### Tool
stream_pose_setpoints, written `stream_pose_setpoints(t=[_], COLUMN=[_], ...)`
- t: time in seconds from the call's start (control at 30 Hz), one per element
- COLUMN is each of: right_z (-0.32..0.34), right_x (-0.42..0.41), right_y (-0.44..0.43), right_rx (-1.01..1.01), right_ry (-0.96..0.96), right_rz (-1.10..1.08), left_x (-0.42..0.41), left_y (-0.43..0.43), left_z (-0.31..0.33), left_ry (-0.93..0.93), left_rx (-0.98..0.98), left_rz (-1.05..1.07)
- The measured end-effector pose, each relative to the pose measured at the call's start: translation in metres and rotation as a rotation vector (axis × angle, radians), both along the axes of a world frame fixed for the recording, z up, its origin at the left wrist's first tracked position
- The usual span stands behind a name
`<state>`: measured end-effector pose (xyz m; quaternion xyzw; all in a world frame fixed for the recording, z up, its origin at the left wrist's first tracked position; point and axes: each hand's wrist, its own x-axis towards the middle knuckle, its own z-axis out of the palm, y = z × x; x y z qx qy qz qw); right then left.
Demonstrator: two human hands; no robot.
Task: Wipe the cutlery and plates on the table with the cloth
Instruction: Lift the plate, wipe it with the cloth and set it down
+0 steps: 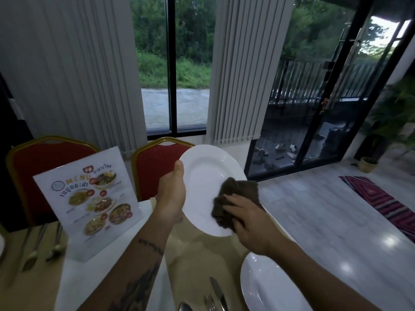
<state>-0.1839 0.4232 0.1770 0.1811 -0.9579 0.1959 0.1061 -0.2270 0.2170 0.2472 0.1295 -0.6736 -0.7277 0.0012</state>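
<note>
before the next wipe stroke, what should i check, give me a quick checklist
1. Left hand grips the held plate by its rim: ok.
2. Right hand holds the cloth against the plate's face: ok.
3. Held plate is apart from the menu stand: ok.
4. Plate's face is fully clean: cannot tell.
5. Second plate, knife and fork already wiped: cannot tell.
</note>
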Motion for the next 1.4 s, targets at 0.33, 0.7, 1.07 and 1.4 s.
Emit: stream_pose_setpoints(t=[0.33, 0.7, 1.07, 1.4], right_z=[0.065, 0.026, 0.042, 0.000], right_x=[-0.062, -0.027, -0.012, -0.014], right_y=[-0.018, 0.006, 0.023, -0.013], right_rx=[0.088, -0.886, -0.564, -0.273], right_ry=[0.222, -0.185, -0.176, 0.046], right_rz=[-0.128, -0.558, -0.400, -0.233], left_x=[0.025, 0.029, -0.007, -0.007], left_y=[0.027, 0.011, -0.008, 0.023], left_z=[0.015, 0.006, 0.028, -0.021], left_ry=[0.143, 0.200, -0.086, -0.126], left_rx=[-0.245, 0.001, -0.732, -0.297], left_rz=[-0.224, 0.000, -0.805, -0.647])
